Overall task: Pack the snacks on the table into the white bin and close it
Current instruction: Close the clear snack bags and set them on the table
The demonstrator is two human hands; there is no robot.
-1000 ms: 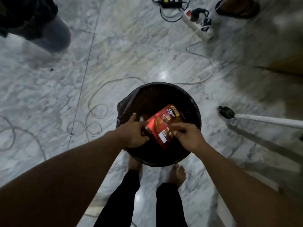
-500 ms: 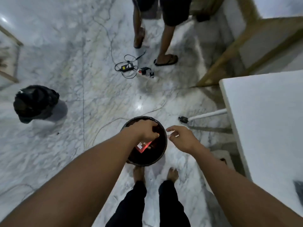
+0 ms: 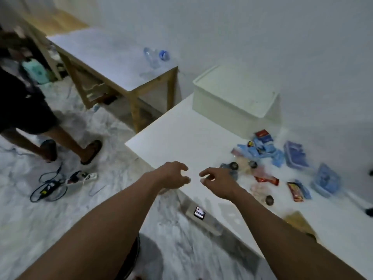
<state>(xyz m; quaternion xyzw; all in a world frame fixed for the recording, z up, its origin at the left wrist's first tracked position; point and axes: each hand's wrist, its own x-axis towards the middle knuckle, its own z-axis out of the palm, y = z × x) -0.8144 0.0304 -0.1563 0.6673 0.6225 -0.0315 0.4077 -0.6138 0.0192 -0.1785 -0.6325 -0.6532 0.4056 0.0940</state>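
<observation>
The white bin (image 3: 235, 93) stands at the far end of the white table (image 3: 181, 136) with its lid on. Several snacks (image 3: 260, 152) in blue and red wrappers lie scattered on the table to the right, among them a red bar (image 3: 295, 191) and blue packs (image 3: 325, 179). My left hand (image 3: 171, 174) and my right hand (image 3: 219, 179) hover side by side over the table's near left edge, both empty with fingers apart. The snacks lie just right of my right hand.
Another person's legs (image 3: 60, 142) in sandals stand on the marble floor at left, near a power strip with cables (image 3: 80, 177). A wooden table (image 3: 113, 57) with a plastic bottle (image 3: 154, 57) stands behind. The dark bin's rim (image 3: 137, 249) shows below my left arm.
The red packet was let go into the dark floor bin. My view swung up from that bin to the white table, and both empty hands rose toward it.
</observation>
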